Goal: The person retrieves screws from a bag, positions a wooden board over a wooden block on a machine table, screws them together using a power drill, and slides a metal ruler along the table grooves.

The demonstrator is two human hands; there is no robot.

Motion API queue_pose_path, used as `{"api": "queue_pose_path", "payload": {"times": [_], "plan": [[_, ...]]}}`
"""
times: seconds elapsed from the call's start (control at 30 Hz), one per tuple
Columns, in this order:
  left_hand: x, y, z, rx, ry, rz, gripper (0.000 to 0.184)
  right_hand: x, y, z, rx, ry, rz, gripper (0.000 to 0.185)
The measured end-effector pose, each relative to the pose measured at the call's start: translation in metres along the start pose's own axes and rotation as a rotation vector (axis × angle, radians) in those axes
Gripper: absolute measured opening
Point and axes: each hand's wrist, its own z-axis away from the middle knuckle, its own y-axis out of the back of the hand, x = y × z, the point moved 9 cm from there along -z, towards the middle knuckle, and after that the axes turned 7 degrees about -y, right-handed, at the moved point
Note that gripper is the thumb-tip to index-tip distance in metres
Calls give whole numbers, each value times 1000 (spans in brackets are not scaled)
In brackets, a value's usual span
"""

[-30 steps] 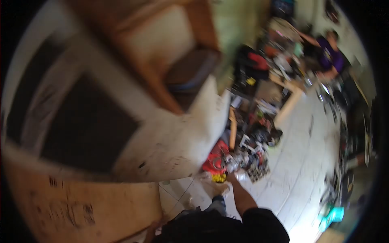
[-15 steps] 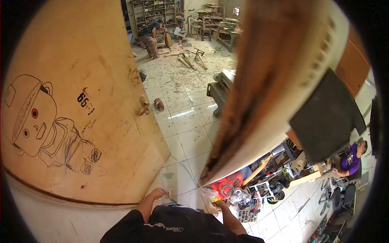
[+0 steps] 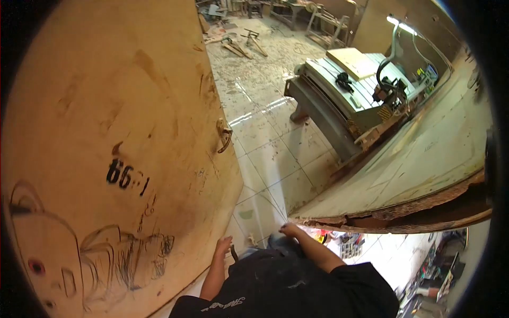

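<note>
My left hand (image 3: pixel 224 245) is low in the view, beside the lower edge of a wooden door (image 3: pixel 175 153). Its fingers are somewhat apart and nothing shows in them. The door carries a metal handle (image 3: pixel 224 136), a stamped number and a pen drawing of a figure. Near the bottom end of a worn wall edge (image 3: pixel 360 220), my right hand (image 3: pixel 289 229) has its fingers curled together, with no object visible in it. Both forearms are held in front of my black shirt (image 3: pixel 286 281).
Past the doorway, a large machine table (image 3: pixel 323 114) bears a board and a tool head. Wooden frames (image 3: pixel 238 47) lie on the dusty tiled floor (image 3: pixel 260 153). At the lower right are a grey crate (image 3: pixel 352 246) and piled items (image 3: pixel 435 275) beyond the wall.
The view has swung from the cluttered room to the doorway, and the machine table shows more fully. My right hand has moved away from beside the red bag. The people have left the view.
</note>
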Motion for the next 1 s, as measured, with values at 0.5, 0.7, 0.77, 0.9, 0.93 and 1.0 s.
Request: {"api": "queue_pose_path", "payload": {"times": [0.5, 0.7, 0.77, 0.9, 0.93, 1.0], "plan": [[304, -115, -164, -208, -178, -234, 49, -70, 197, -155, -14, -174, 144, 46], [425, -152, -237, -42, -401, -868, 54, -76, 359, -203, 164, -140, -181, 53], [445, -142, -258, 78, -292, -920, 53, -73, 397, -226, 210, -114, -181, 51], [453, -108, -300, 214, 42, -942, 52, -71, 459, -249, 92, -253, -532, 43], [461, -97, -293, 262, 94, -942, 51, -71, 472, -248, 91, -263, -534, 43], [460, -79, -292, 316, 178, -925, 49, -65, 499, -254, 82, -310, -576, 40]]}}
